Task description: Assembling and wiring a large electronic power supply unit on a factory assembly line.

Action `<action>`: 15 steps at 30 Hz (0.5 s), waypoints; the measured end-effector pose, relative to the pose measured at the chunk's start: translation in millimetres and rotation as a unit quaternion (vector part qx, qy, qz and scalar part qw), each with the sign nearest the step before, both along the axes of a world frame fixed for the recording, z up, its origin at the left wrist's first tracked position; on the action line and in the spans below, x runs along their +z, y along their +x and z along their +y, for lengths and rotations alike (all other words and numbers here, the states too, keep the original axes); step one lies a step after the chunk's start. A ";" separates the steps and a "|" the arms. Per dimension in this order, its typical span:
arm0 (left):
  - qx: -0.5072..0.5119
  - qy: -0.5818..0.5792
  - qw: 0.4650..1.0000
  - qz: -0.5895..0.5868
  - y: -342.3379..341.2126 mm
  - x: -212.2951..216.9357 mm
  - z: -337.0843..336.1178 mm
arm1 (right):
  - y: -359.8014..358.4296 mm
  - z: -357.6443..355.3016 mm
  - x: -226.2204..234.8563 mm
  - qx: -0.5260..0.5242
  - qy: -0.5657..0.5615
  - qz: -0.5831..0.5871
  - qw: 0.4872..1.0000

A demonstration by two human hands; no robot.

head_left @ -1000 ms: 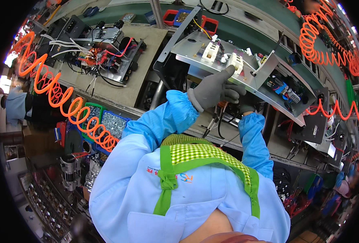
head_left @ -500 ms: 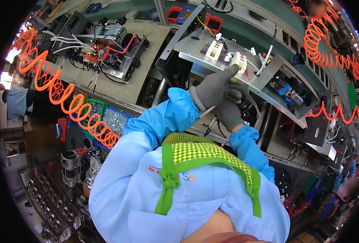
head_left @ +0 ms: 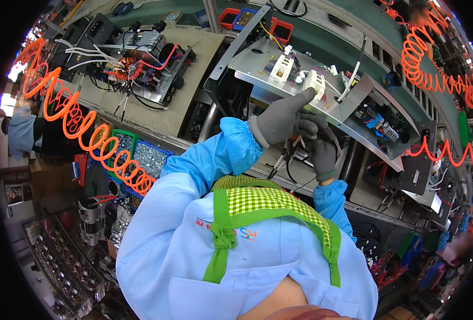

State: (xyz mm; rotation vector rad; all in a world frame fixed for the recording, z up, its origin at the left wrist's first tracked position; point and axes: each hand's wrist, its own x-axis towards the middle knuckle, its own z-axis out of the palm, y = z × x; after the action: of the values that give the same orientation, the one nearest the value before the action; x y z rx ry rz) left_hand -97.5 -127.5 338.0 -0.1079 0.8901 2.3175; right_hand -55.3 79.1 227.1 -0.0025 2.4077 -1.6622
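My left hand (head_left: pixel 285 118), in a grey glove, is at the front edge of a metal panel (head_left: pixel 258 76). One digit stretches to the lower end of a white block-shaped part (head_left: pixel 315 81) and seems to touch it. Its other fingers curl below the panel edge, near my right hand (head_left: pixel 323 154). That hand, also grey-gloved, has bent fingers beside a dark curved strip and several thin wires (head_left: pixel 284 160). What either hand grips is hidden. A second white block-shaped part (head_left: pixel 282 69) stands on the panel to the left. A pale cable (head_left: pixel 351 82) rises from the panel.
An opened electrical unit (head_left: pixel 146 64) with loose leads lies on the left bench. Orange coiled hoses (head_left: pixel 82 114) hang at left and right. Bins of screws (head_left: pixel 151 159) stand below the left bench. A metal housing (head_left: pixel 378 120) adjoins the panel.
My right hand has moved right and slightly forward, away from my left wrist. My left hand has shifted slightly at the white part.
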 end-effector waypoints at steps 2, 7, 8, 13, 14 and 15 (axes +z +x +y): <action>0.002 0.008 1.000 0.002 -0.1 -4.0 -2.0 | -12.0 -4.0 16.2 -0.034 0.013 0.164 0.986; -0.001 -0.015 1.000 -0.002 -0.2 0.3 0.3 | -56.3 45.5 -44.7 0.068 0.512 0.423 0.744; -0.008 -0.005 1.000 -0.003 -0.5 0.9 0.0 | -56.1 49.1 -48.0 0.068 0.514 0.422 0.744; -0.004 -0.016 1.000 -0.006 -0.6 0.6 -5.3 | -38.9 33.0 -34.2 0.057 0.404 0.304 0.861; 0.000 -0.017 1.000 -0.004 -0.1 0.0 -3.8 | -34.7 28.7 -32.1 0.057 0.381 0.280 0.880; 0.004 -0.015 1.000 -0.004 -0.6 -0.7 -2.3 | -25.9 15.5 -34.5 0.045 0.341 0.310 0.887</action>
State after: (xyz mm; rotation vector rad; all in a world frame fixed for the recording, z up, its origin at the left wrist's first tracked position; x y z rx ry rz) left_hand -98.2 -129.8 337.3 -0.1346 0.9213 2.3102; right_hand -81.2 94.6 192.6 -0.6041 3.2689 -0.7453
